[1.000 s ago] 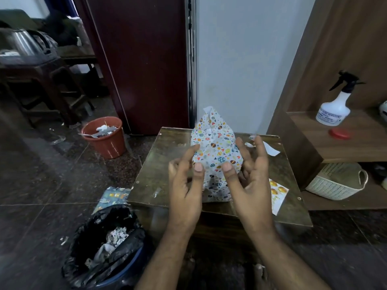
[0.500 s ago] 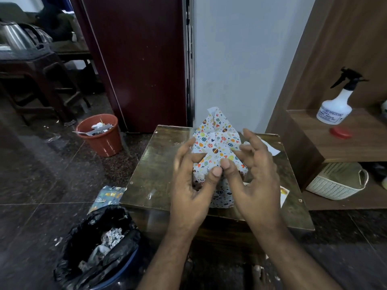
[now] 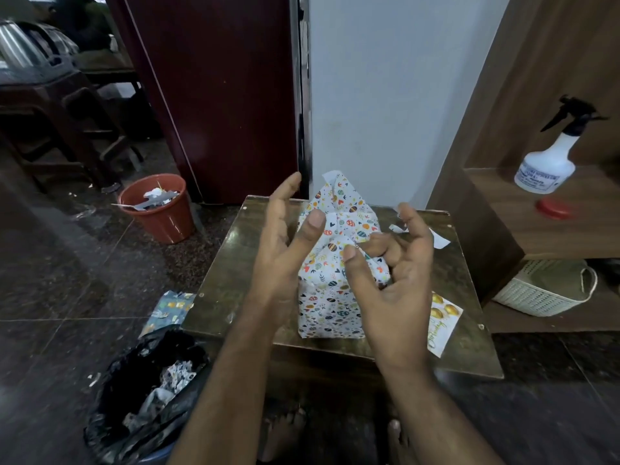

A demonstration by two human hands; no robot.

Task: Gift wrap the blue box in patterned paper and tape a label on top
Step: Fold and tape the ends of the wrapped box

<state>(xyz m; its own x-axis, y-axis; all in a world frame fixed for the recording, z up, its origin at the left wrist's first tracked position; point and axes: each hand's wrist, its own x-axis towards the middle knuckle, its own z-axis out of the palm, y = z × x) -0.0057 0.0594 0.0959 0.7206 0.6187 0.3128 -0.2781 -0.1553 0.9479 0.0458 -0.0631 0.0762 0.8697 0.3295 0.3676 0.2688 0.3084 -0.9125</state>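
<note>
Fingers on the left hand (image 3: 281,250) are mostly straight now, splayed upward with the thumb just touching the patterned paper (image 3: 335,263), so that hand isn't gripping anything. Half a second back both thumbs were pinched together on the paper peak; since then the left one has let go and pulled off to the side. The right hand (image 3: 392,283) has its fingers curled in with the thumb pushing against the crumpled fold on the near side, so it looks like it's pinching the paper, though I can't tell how firmly.

Going big to small: the wooden table (image 3: 235,263) carries everything. On it stands the parcel, the blue box fully hidden inside the patterned paper, sitting about mid-table with its top flap poking up loose and untaped. A label card (image 3: 444,317) with gold balloons lies flat just right of the parcel, partly behind the right wrist. Small white scraps (image 3: 439,241) sit further back on the right; can't tell if that's tape or just paper.

My guess is the end fold is half formed and one hand is now freed up to go for tape. Flap is still open, so it could spring back.
</note>
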